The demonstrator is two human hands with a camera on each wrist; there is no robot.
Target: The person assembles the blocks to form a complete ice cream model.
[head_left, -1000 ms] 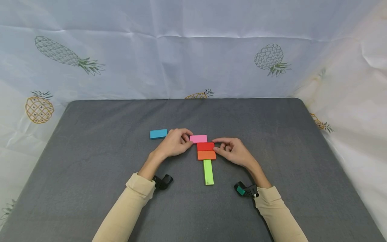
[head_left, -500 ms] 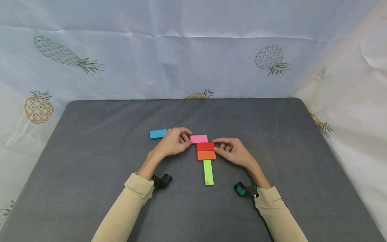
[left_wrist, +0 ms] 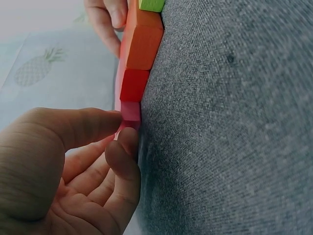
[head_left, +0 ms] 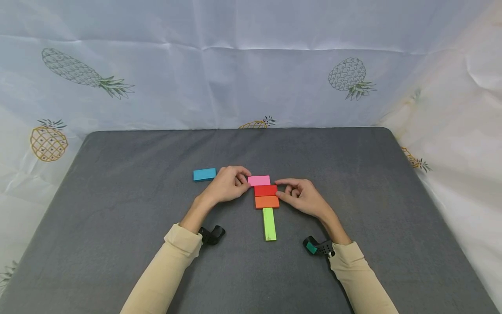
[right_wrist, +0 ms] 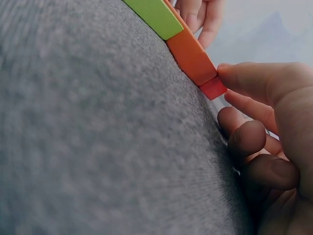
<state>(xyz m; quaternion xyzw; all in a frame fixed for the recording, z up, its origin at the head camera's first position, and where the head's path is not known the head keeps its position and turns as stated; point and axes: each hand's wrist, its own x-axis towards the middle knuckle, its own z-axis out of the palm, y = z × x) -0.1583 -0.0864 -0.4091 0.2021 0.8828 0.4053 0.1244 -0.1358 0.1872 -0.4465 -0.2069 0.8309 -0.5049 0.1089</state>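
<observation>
Five-coloured wooden blocks lie flat on the grey cloth-covered table [head_left: 129, 226]. My left hand [head_left: 227, 185] pinches the left end of the pink block [head_left: 259, 180] between thumb and fingers. Against its front side sits the red block [head_left: 265, 190], set a little further right. My right hand [head_left: 302, 195] holds the red block's right end, thumb [right_wrist: 244, 73] on its near corner and index finger behind; the other fingers are curled. The orange block [head_left: 267, 202] lies flush in front of the red one. From its front edge a light green block [head_left: 269, 224] points lengthwise toward me.
A blue block [head_left: 204, 175] lies apart, left of my left hand. Black wrist devices [head_left: 212, 235] sit on both wrists by the beige sleeves [head_left: 164, 266]. A white pineapple-print curtain [head_left: 251, 83] hangs behind the table's far edge.
The pink block has slid slightly right relative to the red one, with my left hand moving along. My right hand stays at the red block's end.
</observation>
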